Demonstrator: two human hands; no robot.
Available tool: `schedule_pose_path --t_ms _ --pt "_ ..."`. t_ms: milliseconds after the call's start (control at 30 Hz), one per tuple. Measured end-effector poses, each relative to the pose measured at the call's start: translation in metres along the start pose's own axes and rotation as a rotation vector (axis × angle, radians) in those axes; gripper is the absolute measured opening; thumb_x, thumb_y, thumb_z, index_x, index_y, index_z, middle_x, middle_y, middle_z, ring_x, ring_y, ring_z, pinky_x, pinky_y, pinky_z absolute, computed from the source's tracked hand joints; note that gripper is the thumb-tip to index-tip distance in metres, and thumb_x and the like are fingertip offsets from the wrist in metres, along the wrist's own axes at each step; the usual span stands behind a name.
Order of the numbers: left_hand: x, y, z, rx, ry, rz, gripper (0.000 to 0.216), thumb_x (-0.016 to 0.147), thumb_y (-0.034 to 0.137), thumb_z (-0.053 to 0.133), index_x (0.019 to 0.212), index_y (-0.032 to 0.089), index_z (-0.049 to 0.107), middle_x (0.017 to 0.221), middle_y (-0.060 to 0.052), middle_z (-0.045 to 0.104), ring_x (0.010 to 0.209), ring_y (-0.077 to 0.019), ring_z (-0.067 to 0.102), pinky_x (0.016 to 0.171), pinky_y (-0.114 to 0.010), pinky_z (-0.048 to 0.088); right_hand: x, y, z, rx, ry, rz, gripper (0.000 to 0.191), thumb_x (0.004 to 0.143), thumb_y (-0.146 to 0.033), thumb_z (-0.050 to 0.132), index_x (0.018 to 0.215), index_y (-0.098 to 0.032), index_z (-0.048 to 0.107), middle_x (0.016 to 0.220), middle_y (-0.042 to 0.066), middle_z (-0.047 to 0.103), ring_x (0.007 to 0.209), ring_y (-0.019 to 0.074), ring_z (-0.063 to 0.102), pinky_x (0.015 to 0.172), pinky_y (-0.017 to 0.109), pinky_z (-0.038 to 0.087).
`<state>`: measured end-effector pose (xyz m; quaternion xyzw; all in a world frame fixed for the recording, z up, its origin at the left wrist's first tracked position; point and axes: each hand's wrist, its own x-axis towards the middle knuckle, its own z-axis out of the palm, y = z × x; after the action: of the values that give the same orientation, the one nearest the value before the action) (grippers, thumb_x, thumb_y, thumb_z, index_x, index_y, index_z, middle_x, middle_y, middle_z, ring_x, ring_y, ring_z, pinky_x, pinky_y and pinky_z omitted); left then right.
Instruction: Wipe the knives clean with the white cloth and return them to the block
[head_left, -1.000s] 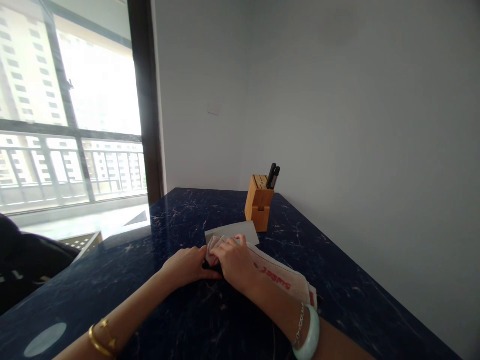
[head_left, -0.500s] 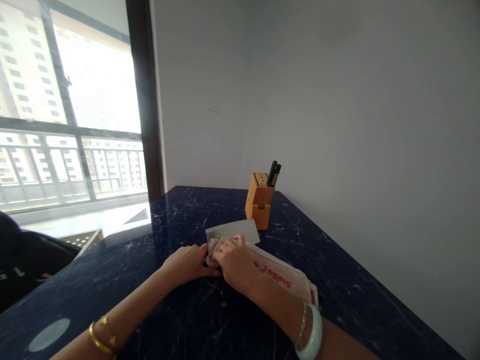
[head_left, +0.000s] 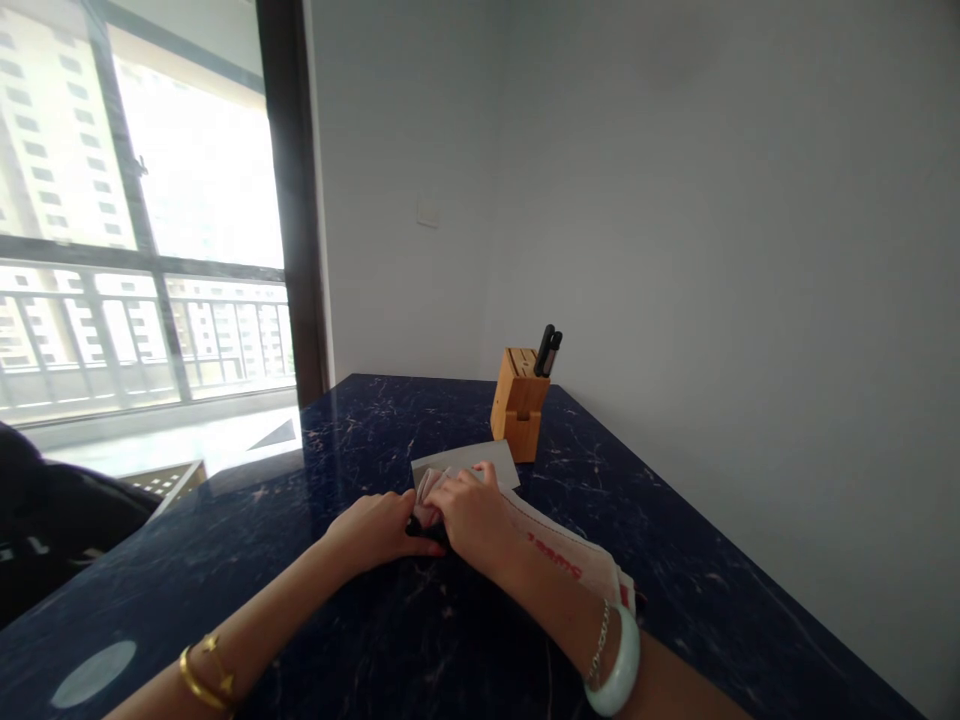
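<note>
A cleaver with a broad grey blade (head_left: 466, 462) lies flat on the dark blue marble counter (head_left: 360, 440). My left hand (head_left: 375, 530) is closed on its black handle (head_left: 420, 528). My right hand (head_left: 471, 512) presses a pale cloth with red lettering (head_left: 562, 560) onto the blade, fingers curled over the bunched end. The cloth trails back under my right forearm.
A wooden knife block (head_left: 517, 402) with two black handles stands behind the blade near the white wall. A large window is at the left. A dark object (head_left: 52, 520) sits past the counter's left edge.
My right hand and the cloth have slid a little farther up over the blade. My left hand stays on the handle.
</note>
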<state>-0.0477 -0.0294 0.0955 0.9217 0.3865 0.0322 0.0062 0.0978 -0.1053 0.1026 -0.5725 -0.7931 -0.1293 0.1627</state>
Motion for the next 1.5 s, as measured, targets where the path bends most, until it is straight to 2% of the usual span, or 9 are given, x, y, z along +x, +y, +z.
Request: schedule_pose_path --t_ms 167,533,733,867,1000,1133,1267,1500 --pt "-0.001 0.001 -0.001 -0.006 -0.006 0.003 0.065 0.060 0.075 0.040 0.093 0.021 0.055 0.086 -0.008 0.066 0.080 -0.0306 0.062 0.066 -0.034 0.045 0.000 0.000 0.001 -0.005 -0.046 -0.057 0.010 0.079 -0.022 0.048 0.076 -0.021 0.058 0.086 0.000 0.061 0.085 0.0161 0.045 0.088 0.037 0.013" --pt "-0.001 0.002 -0.002 -0.004 -0.011 0.003 0.065 0.061 0.073 0.042 0.097 0.021 0.055 0.088 -0.008 0.066 0.082 -0.0310 0.062 0.067 -0.034 0.045 0.000 -0.004 0.005 -0.015 -0.004 -0.029 0.013 0.081 -0.029 0.049 0.077 -0.020 0.058 0.086 0.002 0.060 0.085 0.0175 0.045 0.086 0.039 0.016" --pt "0.001 -0.003 0.002 -0.008 0.004 0.052 0.070 0.063 0.076 0.036 0.099 0.019 0.054 0.083 -0.009 0.066 0.076 -0.0309 0.063 0.063 -0.035 0.046 0.006 0.013 -0.002 -0.087 0.084 0.123 0.023 0.086 -0.016 0.037 0.084 -0.023 0.058 0.084 0.000 0.059 0.085 0.0158 0.045 0.088 0.038 0.017" --pt "0.001 -0.006 0.004 0.000 0.007 0.063 0.066 0.069 0.072 0.032 0.103 0.018 0.053 0.083 -0.010 0.066 0.076 -0.0303 0.063 0.063 -0.035 0.046 0.007 0.027 -0.002 -0.121 0.111 0.172 0.028 0.088 -0.014 0.032 0.094 -0.023 0.058 0.087 0.002 0.058 0.089 0.0169 0.045 0.087 0.037 0.020" --pt "0.001 -0.005 0.005 0.010 0.013 0.045 0.060 0.073 0.066 0.033 0.104 0.019 0.053 0.086 -0.010 0.066 0.079 -0.0298 0.063 0.066 -0.034 0.046 0.006 0.016 0.004 -0.083 0.100 0.049 0.031 0.086 -0.018 0.038 0.116 -0.020 0.047 0.106 0.004 0.054 0.102 0.0173 0.040 0.084 0.032 0.026" --pt "0.002 -0.004 0.006 0.036 -0.001 0.028 0.056 0.075 0.063 0.034 0.102 0.018 0.054 0.089 -0.011 0.066 0.079 -0.0300 0.063 0.068 -0.034 0.046 0.007 -0.001 0.005 -0.096 0.055 -0.088 0.050 0.082 -0.027 0.047 0.129 -0.020 0.032 0.121 0.005 0.046 0.114 0.0193 0.030 0.091 0.033 0.024" --pt "0.002 -0.003 0.006 0.057 0.012 0.031 0.060 0.075 0.065 0.030 0.101 0.017 0.053 0.085 -0.011 0.066 0.077 -0.0309 0.063 0.066 -0.035 0.046 0.009 0.007 0.005 -0.139 0.072 -0.005 0.045 0.087 -0.025 0.037 0.131 -0.023 0.029 0.124 0.004 0.044 0.116 0.0208 0.028 0.092 0.036 0.021" --pt "0.000 0.000 0.003 0.045 0.004 -0.007 0.065 0.072 0.069 0.030 0.102 0.015 0.053 0.084 -0.012 0.066 0.077 -0.0316 0.063 0.065 -0.035 0.046 0.003 0.059 0.006 -0.219 0.047 0.270 0.040 0.087 -0.017 0.030 0.126 -0.023 0.036 0.118 0.007 0.048 0.106 0.0215 0.038 0.082 0.037 0.026"
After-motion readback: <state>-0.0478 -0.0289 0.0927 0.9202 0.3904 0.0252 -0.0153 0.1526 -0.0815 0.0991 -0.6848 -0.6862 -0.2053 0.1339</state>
